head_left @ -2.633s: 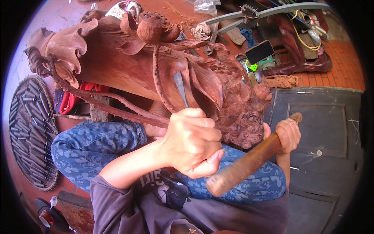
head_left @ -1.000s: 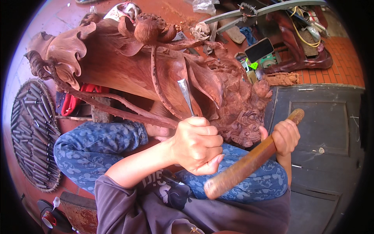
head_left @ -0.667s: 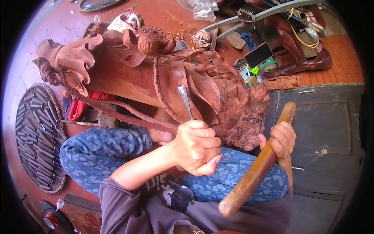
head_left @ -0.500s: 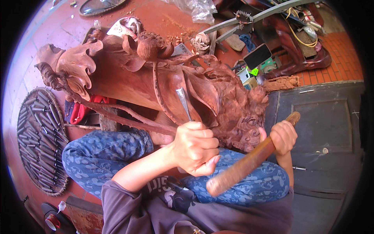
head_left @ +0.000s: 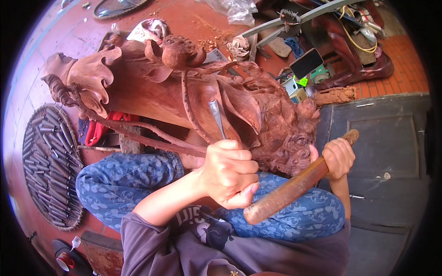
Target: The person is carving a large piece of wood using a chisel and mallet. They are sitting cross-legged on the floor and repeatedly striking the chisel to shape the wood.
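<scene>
My left hand (head_left: 230, 172) is closed in a fist around a carving chisel (head_left: 216, 115). The handle is hidden in the fist, and the flared metal blade points away from me over the large reddish-brown wood carving (head_left: 152, 99). Its tip appears to be at the smooth trunk, between a thin carved stem and a leaf; I cannot tell whether it touches. My right hand (head_left: 338, 158) grips a wooden mallet (head_left: 294, 188), a club-like stick, near its narrow end. The mallet slants down to the left, its thick end close below my left fist, apart from it.
A round woven tray (head_left: 77, 209) of dark-handled chisels lies on the left floor. At right are a dark panelled board (head_left: 382, 152) and a phone (head_left: 307, 63). My crossed legs in blue patterned trousers (head_left: 133, 184) are under the carving. Wood chips (head_left: 209, 44) litter the far floor.
The mallet's thick end has risen slightly toward my left fist. My left hand keeps the chisel at about the same spot. The whole view has shifted a little.
</scene>
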`<state>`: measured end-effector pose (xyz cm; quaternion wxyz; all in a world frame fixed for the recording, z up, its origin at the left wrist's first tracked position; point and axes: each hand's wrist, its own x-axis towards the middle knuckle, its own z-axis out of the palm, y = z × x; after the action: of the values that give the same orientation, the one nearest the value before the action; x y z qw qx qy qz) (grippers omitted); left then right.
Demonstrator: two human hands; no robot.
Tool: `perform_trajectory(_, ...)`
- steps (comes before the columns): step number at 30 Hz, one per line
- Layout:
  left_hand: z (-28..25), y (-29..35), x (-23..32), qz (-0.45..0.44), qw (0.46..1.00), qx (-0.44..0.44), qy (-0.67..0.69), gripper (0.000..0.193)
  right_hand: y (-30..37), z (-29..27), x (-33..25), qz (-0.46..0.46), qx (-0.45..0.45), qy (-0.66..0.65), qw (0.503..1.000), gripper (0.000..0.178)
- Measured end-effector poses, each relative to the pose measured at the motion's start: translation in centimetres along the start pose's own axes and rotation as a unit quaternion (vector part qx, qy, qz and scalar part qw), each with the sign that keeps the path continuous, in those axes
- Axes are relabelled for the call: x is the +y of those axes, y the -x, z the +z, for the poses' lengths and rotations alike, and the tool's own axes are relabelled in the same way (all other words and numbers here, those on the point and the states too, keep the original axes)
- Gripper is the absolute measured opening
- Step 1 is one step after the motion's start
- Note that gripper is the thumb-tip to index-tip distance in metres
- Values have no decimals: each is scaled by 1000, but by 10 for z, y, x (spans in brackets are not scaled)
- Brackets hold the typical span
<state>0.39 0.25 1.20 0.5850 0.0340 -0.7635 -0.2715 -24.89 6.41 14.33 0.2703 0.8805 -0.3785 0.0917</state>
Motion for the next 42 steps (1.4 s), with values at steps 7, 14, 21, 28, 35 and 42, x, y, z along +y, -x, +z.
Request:
perform_trajectory(7,4,0,-1,4,1000,11,-12,24,0,-1,-2,-16,24,32,999,31)
perform_trajectory(14,-2,2,0,-6,1000,11,-12,23,0,4,-3,-46,52,-39,997,30)
perform_trajectory(21,-5,-3,-1,-7,1000,14,4,23,-3,3,-4,-29,66,-58,996,28)
perform_trajectory(28,-8,-5,-3,-5,1000,8,-9,25,-6,5,-3,-25,72,-79,994,27)
perform_trajectory(35,2,-4,10,6,998,26,-64,23,-8,0,-4,15,34,-75,996,33)
perform_trajectory(42,6,-2,3,2,1000,0,-20,25,-9,-6,-8,6,20,-91,996,34)
